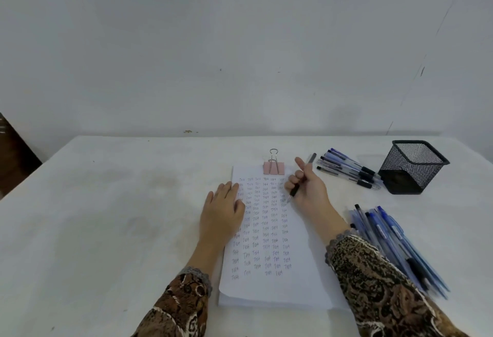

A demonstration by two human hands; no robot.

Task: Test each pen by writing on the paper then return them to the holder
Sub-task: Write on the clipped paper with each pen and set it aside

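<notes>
White paper [277, 243], a stack clamped at its far edge by a pink binder clip [274, 167], lies on the pale table [106, 216] directly before the person. The top sheet carries 6 columns of the handwritten word "Test".

Left hand [222, 212]: flat, fingers straight, resting on the sheet's left edge.

Right hand [306, 187]: fingers curled round 1 pen [294, 191], thumb raised. The pen is tilted, tip down at the sheet's right margin. Whether the tip touches the paper cannot be determined.

Black mesh holder [412, 167]: upright at the far right of the table, well apart from the paper.

Far pen group [346, 170]: lying flat between paper and holder, just beside the holder.

Near pen group [394, 240]: lying flat beside the right forearm, blurred; count not determinable.

Both forearms wear brown patterned sleeves [373, 283].
</notes>
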